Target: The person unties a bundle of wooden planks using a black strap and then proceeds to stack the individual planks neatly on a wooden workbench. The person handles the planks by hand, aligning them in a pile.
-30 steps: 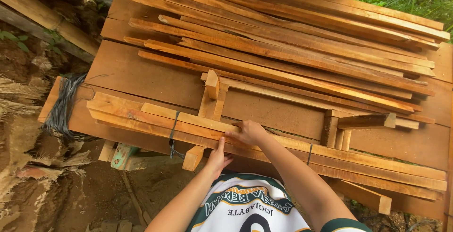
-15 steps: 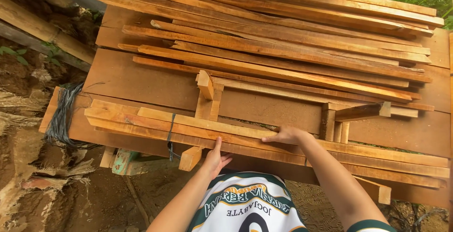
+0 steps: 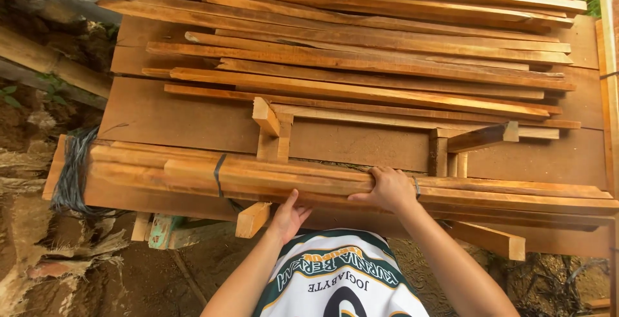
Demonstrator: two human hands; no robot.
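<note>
1. Hands first: my right hand (image 3: pixel 389 188) lies curled over the top of the bundle of long planks (image 3: pixel 271 178) at the near edge of the surface, fingers wrapped round its upper plank. My left hand (image 3: pixel 288 216) presses against the underside of that same bundle, fingers together, thumb pointing up along its near face.
2. Biggest of all is the surface (image 3: pixel 180 117) itself, a broad slab of brown wooden boards that carries everything.
3. Across its far half lies a loose pile of long thin strips (image 3: pixel 361 53), running left to right and overlapping one another.
4. Next comes the bundle I grip: several long planks stacked along the near edge, reaching from the left corner to the right edge.
5. A dark strap (image 3: pixel 219 174) rings the bundle left of my hands.
6. Short upright blocks (image 3: pixel 273 133) stand just behind the bundle near the middle, with another set (image 3: pixel 451 149) toward the right.
7. A dark coil of cord (image 3: pixel 72 172) hangs at the near left corner.
8. A small wooden stub (image 3: pixel 252 219) sticks out under the near edge, just left of my left hand.
</note>
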